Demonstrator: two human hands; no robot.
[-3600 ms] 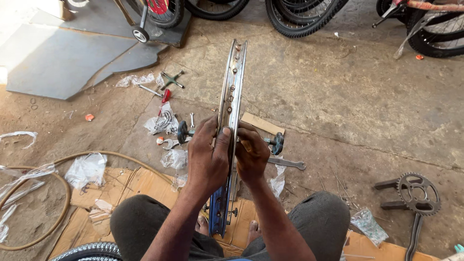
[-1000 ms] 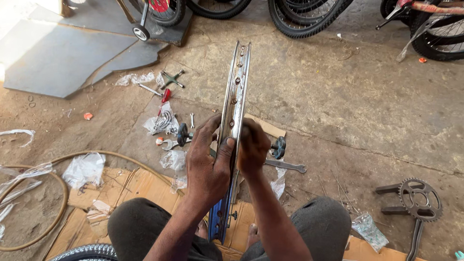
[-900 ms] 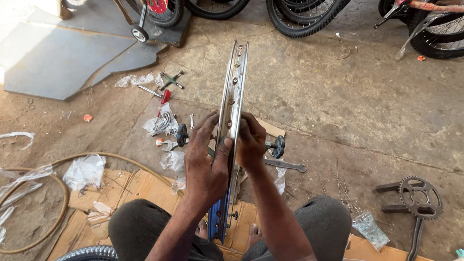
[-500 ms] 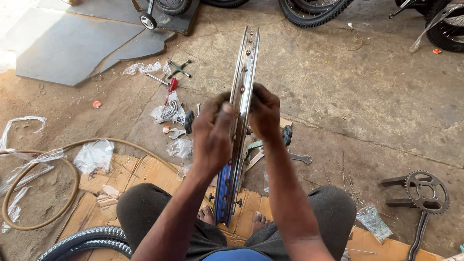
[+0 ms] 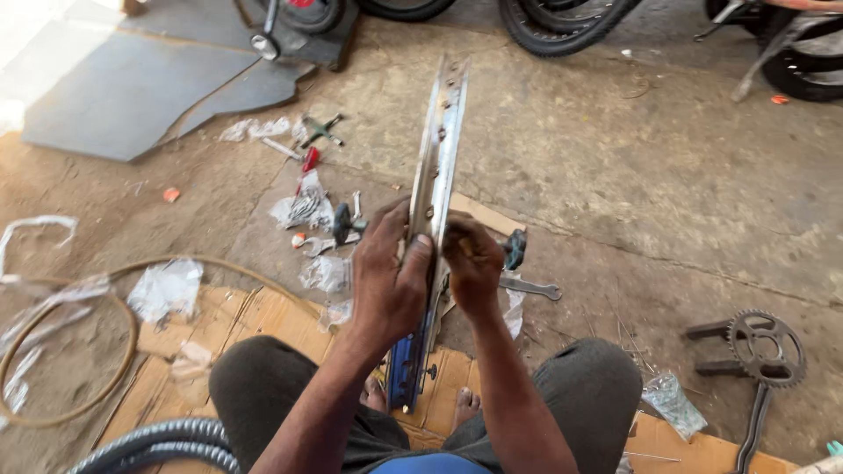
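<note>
A bare metal bicycle rim [image 5: 443,123] stands on edge between my knees, seen edge-on, with spoke holes along it and a blue strip near its bottom. My left hand [image 5: 389,272] grips the rim's left side, thumb laid across the top edge. My right hand [image 5: 474,263] is closed on the right side at the same height, fingers curled over the rim. The rim's lower end rests near my bare feet on flattened cardboard [image 5: 272,316].
Small tools, screwdrivers and plastic wrappers [image 5: 303,206] lie scattered left of the rim. A spanner [image 5: 531,286] lies to the right, a chainring with crank [image 5: 764,347] farther right. A hose loop [image 5: 79,351], a tyre [image 5: 167,439] at lower left, wheels [image 5: 562,17] at the back.
The view has shifted a little and the rim has turned slightly in my hands. Both hands have slid a bit lower along the rim and stay closed on it.
</note>
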